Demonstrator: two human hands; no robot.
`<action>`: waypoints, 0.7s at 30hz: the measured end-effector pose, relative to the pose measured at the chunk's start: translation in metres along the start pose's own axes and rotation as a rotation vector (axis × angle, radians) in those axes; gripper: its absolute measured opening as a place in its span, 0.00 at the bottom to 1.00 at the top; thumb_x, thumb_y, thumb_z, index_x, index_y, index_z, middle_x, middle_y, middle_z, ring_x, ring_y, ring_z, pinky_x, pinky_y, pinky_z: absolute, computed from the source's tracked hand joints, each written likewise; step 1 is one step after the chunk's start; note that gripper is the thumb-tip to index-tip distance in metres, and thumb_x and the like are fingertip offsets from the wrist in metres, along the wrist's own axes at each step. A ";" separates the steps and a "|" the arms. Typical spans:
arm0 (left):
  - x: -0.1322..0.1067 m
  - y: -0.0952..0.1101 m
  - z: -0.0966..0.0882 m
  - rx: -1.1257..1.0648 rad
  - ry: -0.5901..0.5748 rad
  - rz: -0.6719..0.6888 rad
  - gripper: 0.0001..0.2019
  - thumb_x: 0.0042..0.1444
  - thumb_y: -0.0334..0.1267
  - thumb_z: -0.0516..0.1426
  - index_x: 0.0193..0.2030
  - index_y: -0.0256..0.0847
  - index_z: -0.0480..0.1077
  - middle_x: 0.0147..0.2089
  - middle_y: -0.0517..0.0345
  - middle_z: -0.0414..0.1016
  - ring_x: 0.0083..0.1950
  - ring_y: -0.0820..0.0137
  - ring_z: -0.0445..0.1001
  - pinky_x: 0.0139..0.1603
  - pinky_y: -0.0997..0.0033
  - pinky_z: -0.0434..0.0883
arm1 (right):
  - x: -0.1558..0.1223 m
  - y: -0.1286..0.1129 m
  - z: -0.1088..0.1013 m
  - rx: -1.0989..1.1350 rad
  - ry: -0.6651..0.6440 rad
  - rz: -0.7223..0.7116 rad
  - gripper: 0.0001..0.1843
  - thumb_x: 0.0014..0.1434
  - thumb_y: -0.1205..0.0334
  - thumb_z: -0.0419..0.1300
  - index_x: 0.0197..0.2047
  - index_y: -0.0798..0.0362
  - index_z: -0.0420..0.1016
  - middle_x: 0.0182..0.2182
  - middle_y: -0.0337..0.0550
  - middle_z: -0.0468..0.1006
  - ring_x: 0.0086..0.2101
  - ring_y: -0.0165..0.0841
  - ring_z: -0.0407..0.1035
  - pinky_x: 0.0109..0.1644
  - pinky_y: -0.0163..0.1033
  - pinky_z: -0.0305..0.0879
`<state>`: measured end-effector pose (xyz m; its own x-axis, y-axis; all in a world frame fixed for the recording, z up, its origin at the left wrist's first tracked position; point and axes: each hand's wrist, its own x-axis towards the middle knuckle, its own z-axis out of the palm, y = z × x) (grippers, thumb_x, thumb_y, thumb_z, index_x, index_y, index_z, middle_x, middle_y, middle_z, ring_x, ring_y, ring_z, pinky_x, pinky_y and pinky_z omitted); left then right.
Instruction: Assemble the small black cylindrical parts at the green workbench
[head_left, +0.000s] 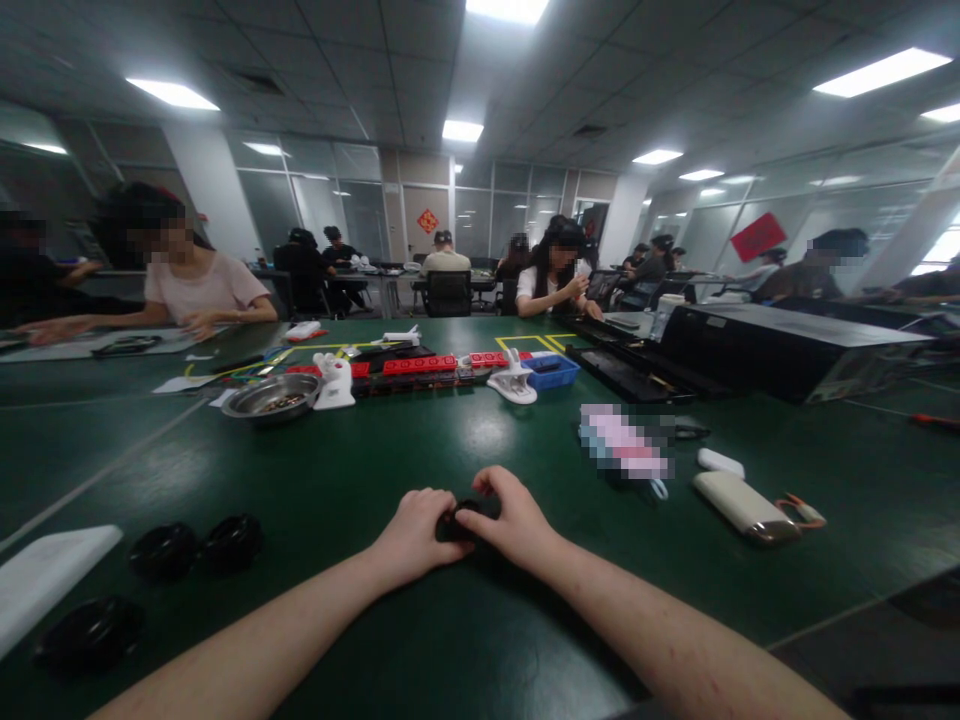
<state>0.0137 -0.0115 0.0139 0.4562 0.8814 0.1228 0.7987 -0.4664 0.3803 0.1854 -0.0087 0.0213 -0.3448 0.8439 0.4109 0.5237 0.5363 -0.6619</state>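
Observation:
In the middle of the green table, my left hand (420, 525) and my right hand (514, 515) meet around a small black object (466, 508). Fingers and thumbs of both hands are closed on it from either side, covering much of it, so its kind is unclear. Several inches to the left lie shiny black ring-like pieces: one (163, 551) beside another (232, 541), and a third (91, 633) nearer me. A white flat slab (52, 575) sits at the left edge.
Ahead are a metal bowl (271, 397) with small parts, white clamps (334, 383), red strips (418, 365) and a blue bin (551, 371). To the right lie a beige power bank (742, 507), a white case (721, 463) and a large black housing (765, 350). People sit at surrounding tables.

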 end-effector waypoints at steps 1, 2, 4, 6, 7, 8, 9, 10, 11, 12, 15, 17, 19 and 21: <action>0.000 0.000 0.000 -0.004 -0.004 -0.001 0.14 0.44 0.49 0.58 0.30 0.40 0.64 0.32 0.60 0.68 0.36 0.65 0.66 0.39 0.68 0.61 | 0.000 0.000 0.001 -0.006 -0.011 -0.003 0.10 0.47 0.62 0.62 0.32 0.53 0.66 0.30 0.40 0.68 0.33 0.34 0.63 0.38 0.39 0.62; 0.000 0.000 -0.001 -0.006 -0.009 -0.003 0.14 0.44 0.49 0.58 0.30 0.40 0.64 0.32 0.60 0.68 0.36 0.65 0.66 0.38 0.68 0.61 | 0.001 0.000 0.001 -0.004 -0.028 -0.012 0.08 0.47 0.64 0.61 0.31 0.53 0.66 0.30 0.39 0.68 0.33 0.34 0.63 0.38 0.39 0.62; 0.000 0.001 -0.001 -0.010 -0.016 -0.002 0.14 0.44 0.49 0.58 0.31 0.41 0.64 0.32 0.60 0.68 0.37 0.65 0.66 0.39 0.68 0.61 | 0.001 -0.001 0.001 0.024 -0.078 -0.047 0.06 0.47 0.69 0.59 0.31 0.53 0.68 0.31 0.39 0.69 0.36 0.33 0.64 0.41 0.39 0.61; 0.000 0.001 -0.001 -0.011 -0.016 0.000 0.14 0.44 0.49 0.58 0.32 0.41 0.64 0.33 0.59 0.69 0.37 0.64 0.66 0.39 0.67 0.61 | 0.000 -0.001 0.000 0.062 -0.122 -0.085 0.12 0.47 0.73 0.56 0.36 0.52 0.69 0.34 0.39 0.71 0.39 0.33 0.65 0.45 0.39 0.61; 0.000 0.001 -0.001 -0.010 -0.013 0.000 0.14 0.44 0.49 0.58 0.31 0.41 0.64 0.33 0.59 0.69 0.37 0.64 0.66 0.39 0.67 0.61 | 0.000 -0.001 0.000 0.076 -0.131 -0.092 0.14 0.47 0.74 0.56 0.39 0.52 0.69 0.37 0.40 0.71 0.41 0.34 0.64 0.47 0.40 0.60; 0.000 0.000 0.000 -0.008 -0.009 -0.001 0.14 0.44 0.49 0.58 0.31 0.41 0.64 0.33 0.59 0.68 0.37 0.64 0.66 0.39 0.67 0.61 | -0.001 -0.001 0.000 0.087 -0.126 -0.085 0.16 0.48 0.73 0.56 0.42 0.52 0.68 0.40 0.42 0.71 0.42 0.34 0.64 0.49 0.41 0.59; 0.000 0.000 0.001 -0.004 -0.005 -0.002 0.14 0.44 0.49 0.58 0.30 0.41 0.64 0.32 0.59 0.68 0.37 0.64 0.66 0.39 0.67 0.61 | -0.001 0.000 0.000 0.092 -0.107 -0.065 0.17 0.49 0.71 0.57 0.44 0.53 0.66 0.41 0.43 0.70 0.43 0.35 0.64 0.49 0.41 0.59; 0.000 0.000 0.001 -0.001 -0.001 -0.004 0.14 0.44 0.49 0.58 0.29 0.41 0.63 0.32 0.59 0.68 0.37 0.65 0.66 0.39 0.67 0.60 | -0.001 0.001 0.000 0.087 -0.074 -0.036 0.17 0.49 0.68 0.58 0.45 0.54 0.65 0.41 0.44 0.70 0.43 0.35 0.64 0.48 0.42 0.59; 0.000 -0.001 0.002 0.002 0.002 -0.003 0.14 0.44 0.49 0.58 0.29 0.40 0.63 0.32 0.59 0.68 0.36 0.65 0.66 0.38 0.68 0.60 | -0.001 0.002 0.001 0.073 -0.040 -0.006 0.18 0.48 0.65 0.60 0.44 0.54 0.65 0.40 0.45 0.70 0.41 0.36 0.64 0.47 0.42 0.60; 0.000 -0.001 0.003 0.002 0.006 -0.002 0.14 0.44 0.49 0.58 0.29 0.40 0.63 0.32 0.59 0.68 0.36 0.65 0.66 0.38 0.68 0.60 | 0.000 0.003 0.001 0.052 -0.016 0.018 0.18 0.47 0.63 0.62 0.42 0.54 0.65 0.38 0.44 0.70 0.40 0.36 0.64 0.45 0.42 0.61; 0.000 -0.003 0.004 0.000 0.016 0.000 0.14 0.44 0.49 0.58 0.30 0.40 0.64 0.32 0.59 0.68 0.36 0.65 0.66 0.38 0.68 0.60 | 0.001 0.003 0.001 0.000 -0.023 0.031 0.14 0.44 0.60 0.65 0.34 0.53 0.68 0.33 0.40 0.70 0.37 0.35 0.64 0.41 0.40 0.62; 0.000 -0.004 0.005 -0.007 0.014 0.001 0.14 0.44 0.49 0.58 0.32 0.41 0.65 0.33 0.59 0.68 0.37 0.65 0.66 0.39 0.68 0.60 | 0.002 0.001 0.000 0.021 -0.088 -0.011 0.08 0.46 0.64 0.62 0.33 0.53 0.71 0.33 0.40 0.71 0.38 0.35 0.65 0.43 0.40 0.61; 0.000 -0.004 0.005 -0.016 0.009 -0.006 0.15 0.44 0.49 0.58 0.33 0.41 0.65 0.34 0.59 0.69 0.38 0.65 0.66 0.40 0.67 0.61 | 0.003 -0.001 -0.002 0.077 -0.167 -0.068 0.11 0.48 0.71 0.58 0.37 0.52 0.72 0.36 0.40 0.73 0.42 0.35 0.65 0.48 0.42 0.60; 0.000 -0.003 0.004 -0.017 0.009 -0.015 0.16 0.44 0.50 0.58 0.33 0.41 0.65 0.34 0.58 0.69 0.38 0.64 0.67 0.41 0.67 0.61 | 0.002 -0.001 -0.004 0.123 -0.216 -0.083 0.18 0.48 0.73 0.56 0.44 0.51 0.69 0.43 0.42 0.72 0.46 0.36 0.64 0.52 0.44 0.57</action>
<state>0.0129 -0.0100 0.0089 0.4401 0.8891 0.1253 0.7985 -0.4514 0.3982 0.1871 -0.0078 0.0254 -0.5478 0.7677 0.3326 0.3923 0.5868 -0.7083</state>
